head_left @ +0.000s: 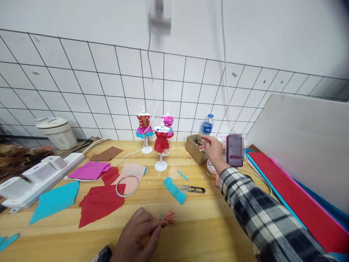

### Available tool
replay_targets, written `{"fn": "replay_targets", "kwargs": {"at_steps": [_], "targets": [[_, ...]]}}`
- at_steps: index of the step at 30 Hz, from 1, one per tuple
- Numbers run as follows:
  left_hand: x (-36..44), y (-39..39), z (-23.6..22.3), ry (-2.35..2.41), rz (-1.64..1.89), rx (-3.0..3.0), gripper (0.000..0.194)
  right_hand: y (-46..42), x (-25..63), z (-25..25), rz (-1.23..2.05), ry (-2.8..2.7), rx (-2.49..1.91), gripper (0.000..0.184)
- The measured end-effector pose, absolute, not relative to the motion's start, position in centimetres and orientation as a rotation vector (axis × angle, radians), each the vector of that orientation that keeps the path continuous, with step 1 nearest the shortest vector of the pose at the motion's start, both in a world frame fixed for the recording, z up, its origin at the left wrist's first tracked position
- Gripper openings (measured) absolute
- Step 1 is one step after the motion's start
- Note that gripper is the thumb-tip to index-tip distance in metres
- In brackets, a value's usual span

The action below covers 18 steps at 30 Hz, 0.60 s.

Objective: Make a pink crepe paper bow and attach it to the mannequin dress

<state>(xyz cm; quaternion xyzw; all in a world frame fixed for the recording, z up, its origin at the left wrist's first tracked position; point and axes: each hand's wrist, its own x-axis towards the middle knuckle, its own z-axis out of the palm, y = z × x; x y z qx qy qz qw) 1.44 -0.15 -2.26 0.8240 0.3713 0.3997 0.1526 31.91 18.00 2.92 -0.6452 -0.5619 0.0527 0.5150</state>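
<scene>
1. At the front of the worktop [209, 227], the left hand [141, 233] has its grip pinched closed on a peach tuft [170, 217] with a blue tie round it; the fringed end fans out to the right.
2. Just beyond lie a blue strip [175, 190] and, beside it, black-handled snips [197, 189].
3. To the left, a metal ring [117, 186] lies partly over red pieces [100, 204] and a peach sheet [133, 170].
4. Farther back on the right, the right hand [214, 148] reaches to the rim of a cardboard box [201, 157]; its grip looks nearly closed, but I cannot tell whether it holds anything. A phone [235, 150] stands upright right of that hand.
5. Near the wall [174, 87], three small dress forms [161, 142] stand left of the box, and a blue-capped bottle [207, 125] stands behind it.
</scene>
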Motion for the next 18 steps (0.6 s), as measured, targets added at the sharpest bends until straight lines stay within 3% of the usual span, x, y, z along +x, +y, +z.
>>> {"fn": "replay_targets", "kwargs": {"at_steps": [6,11,18], "targets": [[1.4,-0.1,-2.0,1.118,1.150,2.296,0.022,19.5,34.3,2.6,0.040,-1.465,-1.717,0.028],[1.6,-0.3,-1.8,1.166,1.199,2.233,0.020,14.8,31.4,3.9,-0.009,-1.511,-1.603,0.032],[1.8,-0.9,-2.1,1.243,1.183,2.162,0.021,1.5,22.4,-0.9,0.530,-1.767,-1.104,0.021]]}}
